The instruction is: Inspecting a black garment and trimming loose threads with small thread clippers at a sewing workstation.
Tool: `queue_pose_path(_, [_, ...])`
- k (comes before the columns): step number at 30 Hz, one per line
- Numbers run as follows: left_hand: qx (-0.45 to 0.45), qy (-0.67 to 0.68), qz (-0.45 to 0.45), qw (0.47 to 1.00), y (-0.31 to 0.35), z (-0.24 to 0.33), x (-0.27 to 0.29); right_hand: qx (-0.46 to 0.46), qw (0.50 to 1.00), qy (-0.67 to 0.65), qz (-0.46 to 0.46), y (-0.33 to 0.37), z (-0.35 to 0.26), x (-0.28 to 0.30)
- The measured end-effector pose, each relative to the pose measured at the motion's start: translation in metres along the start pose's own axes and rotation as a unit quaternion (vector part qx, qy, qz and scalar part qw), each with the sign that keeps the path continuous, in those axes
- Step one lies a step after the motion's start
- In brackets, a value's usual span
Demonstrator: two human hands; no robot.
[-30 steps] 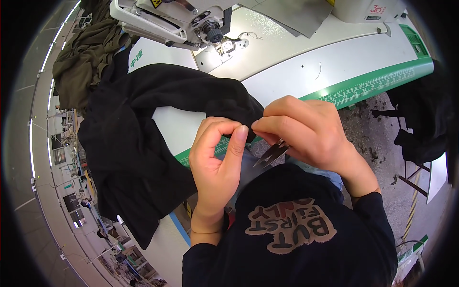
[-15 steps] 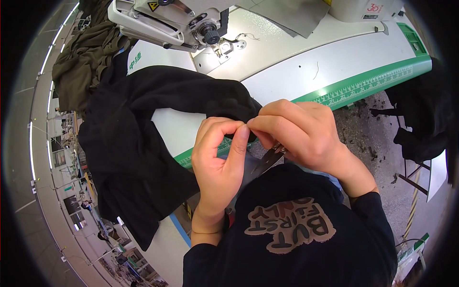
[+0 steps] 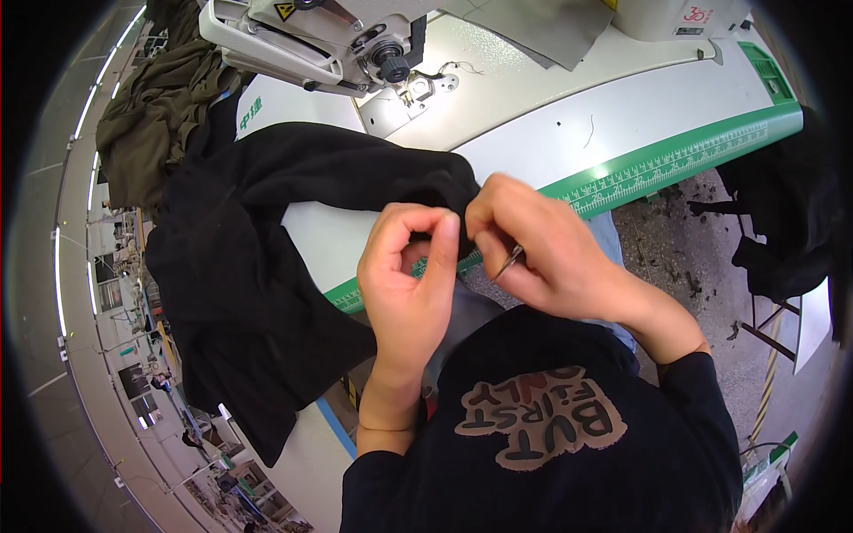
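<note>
Where the table's (image 3: 533, 151) green ruled edge crosses mid-frame, a black garment (image 3: 267, 258) lies draped over it and hangs off toward the left. Left hand (image 3: 407, 284) pinches the garment's end between thumb and forefinger; right hand (image 3: 542, 253), touching it, is closed on a small metal tool (image 3: 508, 263) against the same end. Sewing machine (image 3: 302, 40) stands behind, olive cloth (image 3: 155, 115) beside it.

My right hand (image 3: 542, 253) hides most of the small metal snips (image 3: 508, 264); the sewing machine (image 3: 311, 35) runs off the top edge.
</note>
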State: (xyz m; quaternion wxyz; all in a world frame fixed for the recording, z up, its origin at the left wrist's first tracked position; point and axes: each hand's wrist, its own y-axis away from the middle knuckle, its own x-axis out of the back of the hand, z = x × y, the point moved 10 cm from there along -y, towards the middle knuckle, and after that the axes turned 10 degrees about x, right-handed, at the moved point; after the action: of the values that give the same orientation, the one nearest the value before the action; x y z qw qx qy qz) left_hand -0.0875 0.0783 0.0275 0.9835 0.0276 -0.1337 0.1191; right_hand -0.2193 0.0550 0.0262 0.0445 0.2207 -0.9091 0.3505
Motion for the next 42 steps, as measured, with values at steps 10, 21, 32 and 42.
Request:
queue_pose_path(10, [0.068, 0.15, -0.004, 0.986, -0.005, -0.016, 0.01, -0.021, 0.999, -0.014, 0.04, 0.01, 0.006, 0.009])
queue_pose_path(21, [-0.192, -0.184, 0.125, 0.956, 0.008, 0.046, 0.024, -0.135, 0.981, -0.074, 0.114, 0.009, 0.018, 0.004])
queue_pose_path(32, [-0.067, 0.033, -0.133, 0.988, -0.007, 0.013, 0.019, -0.253, 0.914, -0.315, 0.033, 0.018, 0.032, -0.017])
queue_pose_path(42, [-0.037, 0.042, -0.121, 0.991, -0.004, 0.017, 0.012, -0.239, 0.915, -0.321, 0.044, 0.02, 0.037, -0.015])
